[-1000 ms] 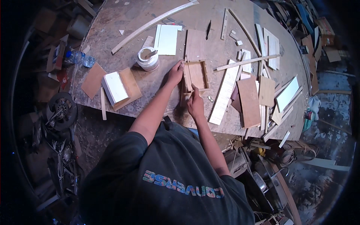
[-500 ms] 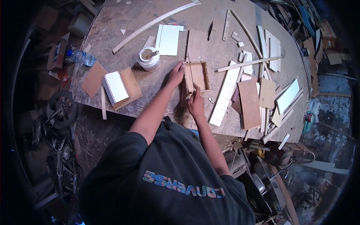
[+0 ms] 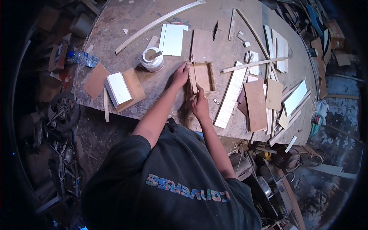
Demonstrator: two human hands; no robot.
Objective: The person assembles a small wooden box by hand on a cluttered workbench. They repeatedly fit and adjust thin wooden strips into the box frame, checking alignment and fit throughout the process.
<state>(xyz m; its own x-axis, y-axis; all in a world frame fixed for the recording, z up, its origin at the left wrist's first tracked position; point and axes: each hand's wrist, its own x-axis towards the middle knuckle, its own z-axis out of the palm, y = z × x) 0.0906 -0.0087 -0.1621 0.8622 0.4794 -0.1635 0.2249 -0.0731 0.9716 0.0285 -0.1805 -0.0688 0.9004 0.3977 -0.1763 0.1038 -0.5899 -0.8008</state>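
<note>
A small, shallow wooden box point(image 3: 204, 77) with raised sides lies on the workbench in front of me. My left hand point(image 3: 180, 76) is closed on its left side, thumb near the far left corner. My right hand point(image 3: 200, 104) grips the near left corner, fingertips reaching over the rim. Between the hands, a narrow wooden strip point(image 3: 194, 73) runs along the box's left side; whether it is fixed there I cannot tell. Just beyond the box lies a thin brown board point(image 3: 202, 44). A white tub point(image 3: 152, 64) with a stick in it stands to the left.
Boards and strips, including a brown panel point(image 3: 255, 105) and a long white plank point(image 3: 230, 97), are piled on the right of the workbench point(image 3: 168, 103). At left sit a white-topped block point(image 3: 119, 90) and a plastic bottle point(image 3: 91, 60). A curved strip point(image 3: 157, 25) lies at the back.
My right hand has shifted very slightly left at the box's near edge. The left hand and the box stay nearly in place.
</note>
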